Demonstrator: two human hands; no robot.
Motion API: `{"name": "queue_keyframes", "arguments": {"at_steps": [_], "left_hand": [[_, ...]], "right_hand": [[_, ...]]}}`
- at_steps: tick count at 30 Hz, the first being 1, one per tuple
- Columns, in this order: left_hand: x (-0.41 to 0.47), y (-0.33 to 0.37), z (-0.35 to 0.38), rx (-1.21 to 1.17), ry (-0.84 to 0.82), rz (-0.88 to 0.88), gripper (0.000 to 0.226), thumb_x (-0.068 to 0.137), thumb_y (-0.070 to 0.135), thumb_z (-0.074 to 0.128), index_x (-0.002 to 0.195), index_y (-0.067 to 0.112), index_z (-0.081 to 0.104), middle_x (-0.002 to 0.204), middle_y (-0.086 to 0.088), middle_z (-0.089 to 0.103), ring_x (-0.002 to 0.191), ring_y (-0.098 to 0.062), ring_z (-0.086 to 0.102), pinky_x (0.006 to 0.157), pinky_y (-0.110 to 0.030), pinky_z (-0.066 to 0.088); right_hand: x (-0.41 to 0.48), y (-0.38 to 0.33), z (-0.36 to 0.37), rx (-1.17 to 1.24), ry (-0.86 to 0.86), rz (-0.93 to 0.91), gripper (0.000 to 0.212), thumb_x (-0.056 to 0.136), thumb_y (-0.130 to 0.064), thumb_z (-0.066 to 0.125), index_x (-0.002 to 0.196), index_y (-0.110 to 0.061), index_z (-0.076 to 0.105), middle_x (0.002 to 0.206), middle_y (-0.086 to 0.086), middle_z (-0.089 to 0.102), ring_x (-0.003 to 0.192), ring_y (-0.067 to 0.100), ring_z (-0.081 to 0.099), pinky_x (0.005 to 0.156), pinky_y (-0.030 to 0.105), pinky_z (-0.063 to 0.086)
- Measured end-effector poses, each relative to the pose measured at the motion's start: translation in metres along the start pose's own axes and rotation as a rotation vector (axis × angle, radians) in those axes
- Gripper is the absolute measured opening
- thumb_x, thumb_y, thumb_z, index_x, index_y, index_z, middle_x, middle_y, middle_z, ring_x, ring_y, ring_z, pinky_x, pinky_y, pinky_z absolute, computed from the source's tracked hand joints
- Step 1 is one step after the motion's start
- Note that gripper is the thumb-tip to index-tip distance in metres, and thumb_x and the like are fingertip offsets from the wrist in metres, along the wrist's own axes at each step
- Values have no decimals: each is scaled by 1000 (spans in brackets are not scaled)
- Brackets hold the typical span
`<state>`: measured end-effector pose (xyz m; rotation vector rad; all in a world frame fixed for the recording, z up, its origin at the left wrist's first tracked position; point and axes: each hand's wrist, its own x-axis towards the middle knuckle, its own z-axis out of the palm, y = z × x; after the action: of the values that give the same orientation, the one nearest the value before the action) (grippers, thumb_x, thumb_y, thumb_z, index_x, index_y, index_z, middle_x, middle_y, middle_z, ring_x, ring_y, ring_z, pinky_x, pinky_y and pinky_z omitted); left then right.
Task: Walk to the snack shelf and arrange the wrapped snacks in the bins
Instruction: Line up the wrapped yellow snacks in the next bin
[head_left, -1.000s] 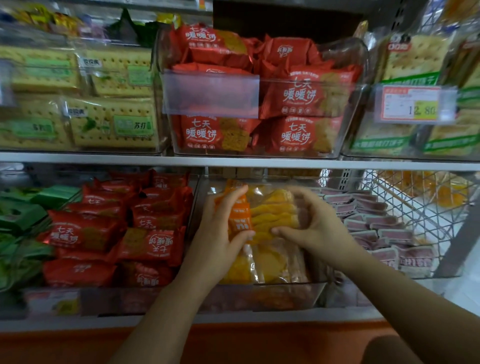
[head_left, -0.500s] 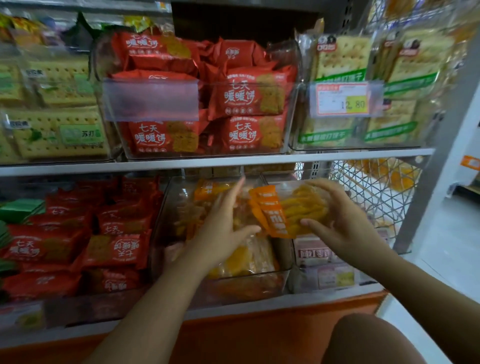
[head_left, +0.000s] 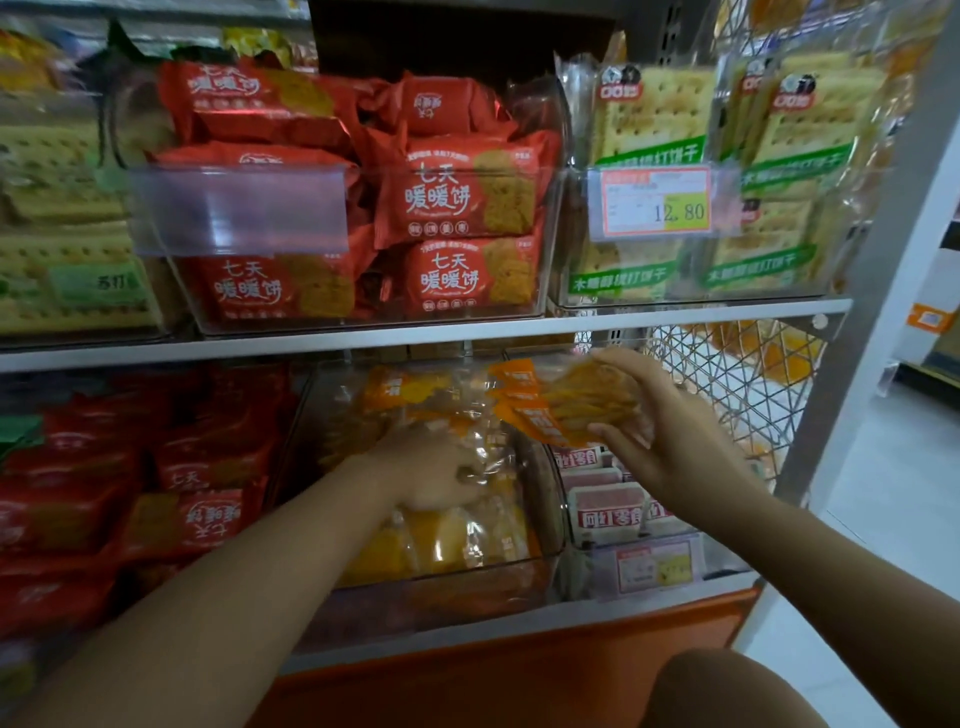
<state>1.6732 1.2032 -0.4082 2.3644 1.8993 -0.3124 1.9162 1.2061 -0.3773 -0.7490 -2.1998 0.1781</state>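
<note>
A clear bin (head_left: 545, 525) on the lower shelf holds several orange-and-clear wrapped snack packs (head_left: 441, 540). My right hand (head_left: 670, 431) holds a small stack of these orange packs (head_left: 561, 402) lifted above the bin's right side. My left hand (head_left: 431, 473) is down inside the bin, fingers curled on the packs there; blur hides whether it grips one.
Red biscuit packs fill the bin to the left (head_left: 171, 499) and the upper middle bin (head_left: 457, 208). Cracker packs with a 12.80 price tag (head_left: 657, 205) stand upper right. Pink-white packs (head_left: 608, 509) lie to the right, beside a wire basket (head_left: 737, 384). Shelf edge (head_left: 415, 332) overhead.
My right hand lifted the stack of orange packs up and right out of the bin. My left hand let go of it and dropped into the bin. My view shifted right.
</note>
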Motion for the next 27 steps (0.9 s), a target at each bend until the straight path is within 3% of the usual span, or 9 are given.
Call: {"name": "queue_keyframes", "arguments": {"at_steps": [3, 6, 9, 11, 14, 17, 22, 27], "left_hand": [[-15, -15, 10, -11, -4, -2, 46, 92, 55, 41, 137, 47, 37, 153, 11, 27, 145, -20, 4, 113, -56, 1], [-25, -21, 12, -11, 21, 19, 39, 92, 47, 47, 132, 44, 44, 147, 10, 36, 145, -20, 4, 115, -49, 7], [-31, -23, 15, -43, 54, 43, 31, 95, 47, 41, 124, 41, 51, 142, 12, 41, 145, -18, 4, 115, -49, 7], [-35, -25, 19, -47, 76, 43, 34, 96, 52, 33, 120, 39, 55, 141, 12, 42, 145, -17, 5, 114, -52, 5], [-34, -16, 17, 37, 125, 61, 39, 95, 53, 34, 123, 34, 53, 144, 9, 42, 145, -17, 8, 114, -57, 1], [-24, 10, 11, 80, 145, 132, 45, 97, 40, 40, 141, 31, 37, 149, 8, 35, 143, -14, 13, 111, -62, -8], [-6, 31, 18, 17, -18, 137, 54, 98, 52, 24, 148, 36, 15, 158, 7, 13, 145, -19, 12, 111, -59, -15], [-2, 28, 17, 77, -28, 112, 56, 95, 60, 23, 139, 30, 40, 155, 2, 24, 141, -26, 23, 111, -61, -9]], "right_hand": [[5, -3, 2, 6, -40, -10, 64, 85, -13, 65, 130, -41, 30, 91, -17, 59, 76, -12, 57, 67, 6, 45], [5, -7, 6, 13, -69, -12, 64, 85, -15, 65, 130, -43, 29, 92, -17, 60, 83, 1, 61, 71, 18, 50], [4, -11, 5, -2, -80, -5, 64, 85, -17, 66, 131, -43, 30, 93, -12, 64, 83, 6, 64, 72, 33, 54], [4, -11, 2, -22, -95, 0, 64, 84, -17, 67, 131, -42, 31, 90, -9, 67, 77, 6, 65, 68, 36, 55], [6, -13, -1, -46, -116, 3, 64, 83, -17, 68, 130, -42, 32, 85, -12, 65, 70, 5, 64, 65, 33, 55], [8, -17, 0, -52, -117, 15, 64, 82, -16, 69, 127, -43, 32, 83, -11, 64, 67, 5, 64, 64, 29, 56], [4, -17, 1, -26, -95, 42, 66, 82, -15, 68, 127, -43, 29, 84, -21, 58, 69, 4, 64, 63, 26, 55], [-1, -8, 1, 45, -64, 77, 65, 81, -13, 69, 126, -44, 32, 89, -24, 58, 76, -13, 60, 64, 5, 48]]}}
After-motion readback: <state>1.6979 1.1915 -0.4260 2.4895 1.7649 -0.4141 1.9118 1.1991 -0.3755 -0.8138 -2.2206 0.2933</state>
